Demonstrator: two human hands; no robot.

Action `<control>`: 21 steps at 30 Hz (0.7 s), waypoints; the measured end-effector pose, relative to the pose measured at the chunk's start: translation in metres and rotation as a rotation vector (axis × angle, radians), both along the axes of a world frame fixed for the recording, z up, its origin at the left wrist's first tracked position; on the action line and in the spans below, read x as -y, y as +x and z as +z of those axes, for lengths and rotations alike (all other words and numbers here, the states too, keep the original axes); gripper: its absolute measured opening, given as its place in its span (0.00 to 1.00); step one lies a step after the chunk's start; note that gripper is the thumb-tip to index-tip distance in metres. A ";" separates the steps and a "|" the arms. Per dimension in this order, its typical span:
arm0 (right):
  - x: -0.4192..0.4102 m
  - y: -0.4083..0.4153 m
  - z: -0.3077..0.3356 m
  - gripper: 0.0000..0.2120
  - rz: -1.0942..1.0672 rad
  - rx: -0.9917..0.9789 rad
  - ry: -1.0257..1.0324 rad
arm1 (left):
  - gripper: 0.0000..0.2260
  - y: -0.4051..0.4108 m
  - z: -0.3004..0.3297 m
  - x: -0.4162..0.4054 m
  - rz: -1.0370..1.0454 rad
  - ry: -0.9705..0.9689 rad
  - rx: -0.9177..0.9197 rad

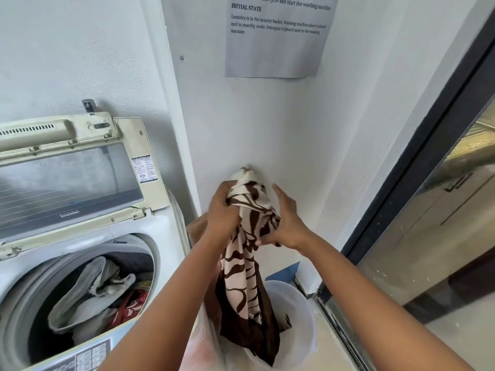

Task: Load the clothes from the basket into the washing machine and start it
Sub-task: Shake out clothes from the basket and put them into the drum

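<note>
Both hands, left [223,210] and right [288,223], grip a brown-and-cream patterned cloth [246,277] above the white basket [305,317], beside the open washing machine [80,290]. A wall notice [276,36] reads "INITIAL STATE".

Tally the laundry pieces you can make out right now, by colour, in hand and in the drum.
Brown and cream patterned cloth, gripped by left hand and right hand above the white basket: 1
Grey garment in the washing machine drum: 1
Red patterned piece in the drum: 1
Total: 3 distinguishable; more may lie hidden underneath.
</note>
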State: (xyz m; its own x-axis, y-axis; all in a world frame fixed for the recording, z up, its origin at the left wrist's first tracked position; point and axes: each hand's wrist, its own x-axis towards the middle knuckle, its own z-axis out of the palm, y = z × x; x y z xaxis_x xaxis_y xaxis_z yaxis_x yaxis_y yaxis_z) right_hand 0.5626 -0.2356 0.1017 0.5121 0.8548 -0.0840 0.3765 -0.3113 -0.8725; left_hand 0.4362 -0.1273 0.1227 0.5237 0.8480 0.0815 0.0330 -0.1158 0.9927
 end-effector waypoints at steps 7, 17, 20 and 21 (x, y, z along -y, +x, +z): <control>-0.007 -0.001 0.017 0.18 -0.249 0.010 0.135 | 0.32 0.003 0.007 0.023 -0.344 0.239 0.037; -0.005 -0.011 0.026 0.21 -0.274 -1.125 0.397 | 0.47 -0.006 -0.041 0.040 -0.197 0.038 0.016; -0.001 -0.001 0.005 0.22 -0.349 -0.929 0.185 | 0.35 -0.005 -0.044 0.037 -0.056 0.090 -0.001; 0.002 0.005 -0.001 0.24 -0.389 -0.814 0.094 | 0.32 -0.007 -0.046 0.033 -0.004 0.091 -0.039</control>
